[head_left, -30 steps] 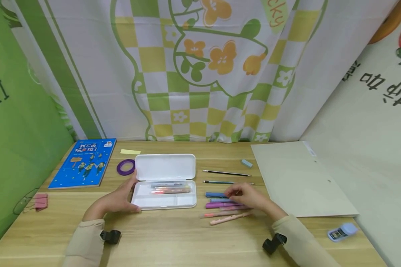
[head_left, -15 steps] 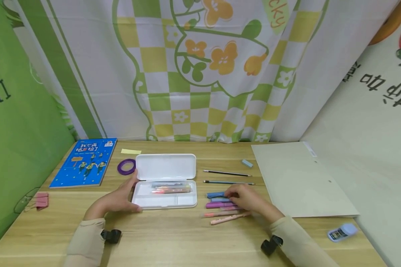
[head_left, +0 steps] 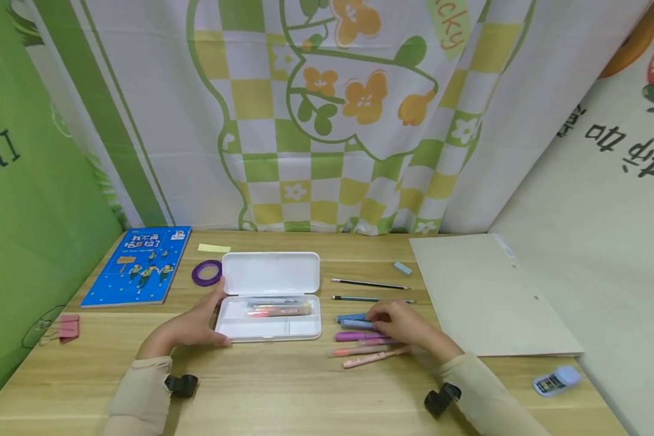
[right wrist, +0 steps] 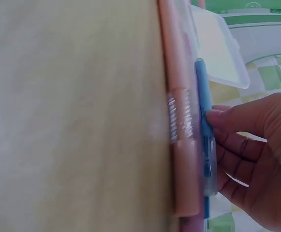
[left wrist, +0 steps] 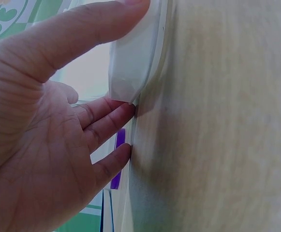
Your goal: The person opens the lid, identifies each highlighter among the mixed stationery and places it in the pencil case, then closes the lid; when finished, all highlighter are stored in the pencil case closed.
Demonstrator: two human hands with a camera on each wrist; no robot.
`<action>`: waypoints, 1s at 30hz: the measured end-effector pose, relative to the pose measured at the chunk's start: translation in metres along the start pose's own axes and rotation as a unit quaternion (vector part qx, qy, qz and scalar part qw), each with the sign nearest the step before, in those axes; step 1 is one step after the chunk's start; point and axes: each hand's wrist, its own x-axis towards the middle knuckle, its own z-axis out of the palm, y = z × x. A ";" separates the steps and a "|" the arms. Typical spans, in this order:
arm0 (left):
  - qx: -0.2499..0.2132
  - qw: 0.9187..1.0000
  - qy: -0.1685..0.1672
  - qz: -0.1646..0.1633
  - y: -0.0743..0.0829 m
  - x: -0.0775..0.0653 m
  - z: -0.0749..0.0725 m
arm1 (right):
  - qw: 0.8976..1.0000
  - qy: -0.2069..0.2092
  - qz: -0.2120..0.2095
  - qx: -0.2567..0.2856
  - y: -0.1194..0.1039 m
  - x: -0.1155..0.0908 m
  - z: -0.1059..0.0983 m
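Observation:
A white pencil case [head_left: 251,330] lies open-lidded on the table, with several pens [head_left: 280,310] in its tray. My left hand [head_left: 193,324] spans the case's left end, thumb at the front corner and fingers behind; the left wrist view shows fingertips against its end [left wrist: 125,89]. Right of the case, my right hand [head_left: 400,324] pinches light-blue and blue pens [head_left: 354,324] between thumb and fingers. The right wrist view shows the thumb on a blue pen [right wrist: 204,96]. Just nearer lie a purple pen [head_left: 354,336] and several pink pens [head_left: 362,361], partly under the hand.
Two pencils [head_left: 370,283] and a small eraser [head_left: 402,268] lie behind the pens. A cream folder [head_left: 501,297] and a glue bottle [head_left: 557,381] are at right. On the left are a purple tape roll [head_left: 207,273], yellow paper strip [head_left: 214,248], blue book [head_left: 138,266] and pink binder clip [head_left: 68,328].
My right hand has shifted slightly left and closed in on the pens. The light-blue pen now sits nearer the blue one, apart from the purple pen. My left hand stays put.

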 end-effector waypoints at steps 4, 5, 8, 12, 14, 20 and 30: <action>-0.001 1.000 0.002 0.002 0.001 -0.001 -0.001 | 0.999 -0.009 0.012 0.045 -0.010 0.008 -0.003; -0.001 1.000 0.003 0.001 0.002 -0.001 -0.001 | 0.999 -0.011 0.010 0.053 -0.014 0.012 -0.004; -0.003 1.000 0.005 0.002 0.003 -0.002 -0.002 | 0.997 -0.012 0.001 0.079 -0.029 0.027 -0.001; -0.005 1.000 0.004 -0.002 0.004 -0.001 -0.002 | 0.993 -0.013 -0.013 0.113 -0.048 0.050 0.009; -0.003 1.000 0.002 -0.006 0.004 -0.001 -0.001 | 0.991 -0.018 -0.019 0.131 -0.059 0.061 0.016; -0.003 1.000 0.004 0.003 0.004 -0.001 -0.001 | 0.985 -0.038 -0.032 0.164 -0.088 0.093 0.044; -0.009 1.000 0.005 0.016 0.003 -0.001 -0.001 | 0.984 -0.065 -0.028 0.163 -0.118 0.137 0.083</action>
